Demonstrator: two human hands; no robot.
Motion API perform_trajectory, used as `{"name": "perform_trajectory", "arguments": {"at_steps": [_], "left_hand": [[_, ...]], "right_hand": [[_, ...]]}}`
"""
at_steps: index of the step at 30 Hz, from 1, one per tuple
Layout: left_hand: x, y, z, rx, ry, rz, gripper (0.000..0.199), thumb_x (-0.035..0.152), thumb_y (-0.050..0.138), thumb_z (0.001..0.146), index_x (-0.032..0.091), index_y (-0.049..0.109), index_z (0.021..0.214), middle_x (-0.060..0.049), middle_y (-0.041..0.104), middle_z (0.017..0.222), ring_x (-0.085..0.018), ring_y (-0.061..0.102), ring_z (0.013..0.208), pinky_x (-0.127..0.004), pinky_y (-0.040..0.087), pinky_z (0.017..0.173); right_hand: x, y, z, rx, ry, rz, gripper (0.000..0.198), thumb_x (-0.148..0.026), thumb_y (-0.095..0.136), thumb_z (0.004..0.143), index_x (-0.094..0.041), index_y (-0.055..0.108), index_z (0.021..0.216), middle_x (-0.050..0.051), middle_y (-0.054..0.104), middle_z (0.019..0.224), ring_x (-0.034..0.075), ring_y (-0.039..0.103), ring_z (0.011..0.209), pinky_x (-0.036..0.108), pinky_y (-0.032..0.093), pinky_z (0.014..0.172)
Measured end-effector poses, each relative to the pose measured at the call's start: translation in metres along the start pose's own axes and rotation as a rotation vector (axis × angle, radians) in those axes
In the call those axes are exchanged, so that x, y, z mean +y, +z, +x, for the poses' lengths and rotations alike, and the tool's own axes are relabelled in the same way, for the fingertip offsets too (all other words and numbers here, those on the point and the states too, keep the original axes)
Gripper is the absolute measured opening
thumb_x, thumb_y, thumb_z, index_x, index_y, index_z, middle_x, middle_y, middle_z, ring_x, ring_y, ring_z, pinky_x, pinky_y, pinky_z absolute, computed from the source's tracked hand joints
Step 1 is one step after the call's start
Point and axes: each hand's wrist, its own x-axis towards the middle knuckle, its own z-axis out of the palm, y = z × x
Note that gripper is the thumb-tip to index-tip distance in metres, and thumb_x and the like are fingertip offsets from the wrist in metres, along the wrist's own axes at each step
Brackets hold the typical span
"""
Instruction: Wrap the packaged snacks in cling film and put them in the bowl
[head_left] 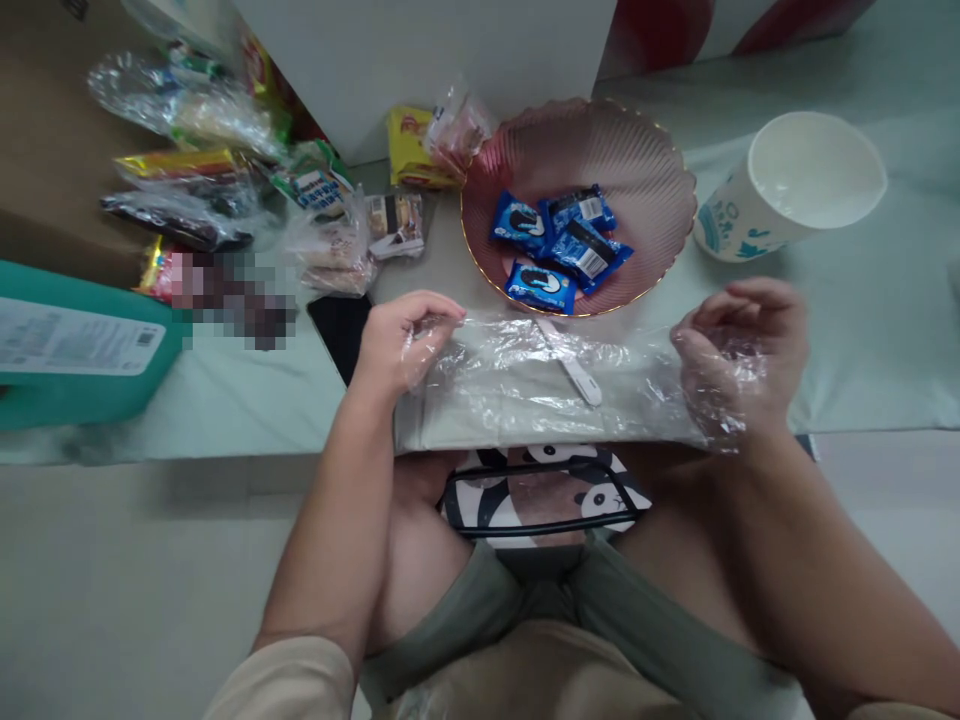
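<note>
A sheet of clear plastic film (510, 375) stretches crumpled between my two hands above the front edge of the table. My left hand (409, 340) pinches its left end between thumb and fingers. At the other end, my right hand (742, 355) has curled fingers with the film bunched around them. Through the film shows a small white plastic tool (574, 370), perhaps a knife, lying on the table. Just beyond stands a pink ribbed glass bowl (645, 190) with a gold rim, holding several blue snack packets (589, 252).
A white paper cup (739, 220) stands right of the bowl. Packaged snacks (202, 115) crowd the left, near a dark phone-like slab (337, 335) and a teal container (82, 395). A white box (435, 60) stands behind. A panda-print bag (547, 490) rests on my lap.
</note>
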Motion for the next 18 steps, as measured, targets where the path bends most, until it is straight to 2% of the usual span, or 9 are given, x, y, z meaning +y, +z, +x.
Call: {"name": "perform_trajectory", "arguments": {"at_steps": [2, 4, 6, 8, 10, 13, 15, 18], "left_hand": [[0.002, 0.001, 0.002, 0.155, 0.059, -0.063, 0.008, 0.025, 0.078, 0.077, 0.022, 0.073, 0.072, -0.003, 0.078, 0.083, -0.016, 0.073, 0.079, -0.027, 0.056, 0.072], [0.004, 0.002, 0.004, 0.244, 0.068, -0.148, 0.015, 0.029, 0.083, 0.075, 0.024, 0.07, 0.069, -0.001, 0.078, 0.082, -0.015, 0.073, 0.078, -0.027, 0.057, 0.072], [0.004, 0.002, 0.006, 0.277, 0.02, -0.255, 0.022, 0.034, 0.087, 0.072, 0.024, 0.068, 0.068, 0.0, 0.077, 0.081, -0.014, 0.072, 0.075, -0.026, 0.057, 0.069], [0.003, 0.001, 0.007, 0.283, -0.052, -0.36, 0.026, 0.037, 0.09, 0.069, 0.024, 0.068, 0.068, 0.001, 0.076, 0.081, -0.012, 0.07, 0.067, -0.024, 0.058, 0.064], [0.001, -0.002, 0.007, 0.272, -0.117, -0.431, 0.028, 0.037, 0.092, 0.065, 0.022, 0.067, 0.068, 0.001, 0.077, 0.082, -0.01, 0.068, 0.061, -0.022, 0.057, 0.06], [-0.001, -0.009, 0.005, 0.247, -0.194, -0.469, 0.027, 0.031, 0.091, 0.063, 0.02, 0.066, 0.068, 0.0, 0.077, 0.085, -0.01, 0.069, 0.061, -0.019, 0.056, 0.056], [-0.001, -0.013, 0.003, 0.166, -0.252, -0.45, 0.023, 0.03, 0.087, 0.068, 0.021, 0.069, 0.077, -0.001, 0.076, 0.08, -0.012, 0.071, 0.061, -0.02, 0.056, 0.054], [0.0, -0.016, 0.0, -0.022, -0.33, -0.366, 0.024, 0.03, 0.081, 0.076, 0.021, 0.071, 0.096, -0.001, 0.073, 0.071, -0.017, 0.073, 0.059, -0.023, 0.058, 0.053]], "right_hand": [[-0.002, 0.001, 0.0, -0.031, 0.105, -0.085, 0.038, -0.024, 0.086, 0.06, -0.026, 0.064, 0.091, -0.005, 0.058, 0.073, 0.011, 0.052, 0.062, 0.026, 0.039, 0.058], [-0.004, 0.001, 0.001, -0.042, 0.197, -0.21, 0.03, -0.03, 0.084, 0.063, -0.023, 0.062, 0.083, -0.003, 0.059, 0.072, 0.011, 0.051, 0.061, 0.027, 0.038, 0.057], [-0.004, 0.001, 0.002, -0.069, 0.253, -0.274, 0.029, -0.035, 0.083, 0.065, -0.021, 0.062, 0.08, -0.001, 0.062, 0.075, 0.011, 0.051, 0.063, 0.027, 0.039, 0.059], [-0.003, 0.001, 0.003, -0.165, 0.265, -0.277, 0.031, -0.04, 0.082, 0.068, -0.021, 0.063, 0.082, 0.001, 0.066, 0.083, 0.014, 0.057, 0.071, 0.029, 0.044, 0.065], [-0.002, 0.002, 0.003, -0.256, 0.238, -0.248, 0.03, -0.043, 0.082, 0.071, -0.022, 0.061, 0.078, 0.003, 0.069, 0.087, 0.016, 0.062, 0.079, 0.03, 0.048, 0.071], [-0.001, 0.003, 0.0, -0.262, 0.267, -0.156, 0.034, -0.046, 0.082, 0.075, -0.023, 0.057, 0.074, 0.001, 0.068, 0.078, 0.014, 0.061, 0.067, 0.028, 0.048, 0.061], [-0.002, 0.004, -0.002, -0.231, 0.341, -0.071, 0.036, -0.048, 0.082, 0.077, -0.024, 0.055, 0.076, -0.002, 0.064, 0.067, 0.013, 0.057, 0.053, 0.026, 0.043, 0.05], [-0.004, 0.006, -0.003, -0.219, 0.407, 0.036, 0.039, -0.052, 0.083, 0.075, -0.026, 0.054, 0.079, -0.005, 0.06, 0.058, 0.013, 0.053, 0.042, 0.026, 0.04, 0.041]]}}
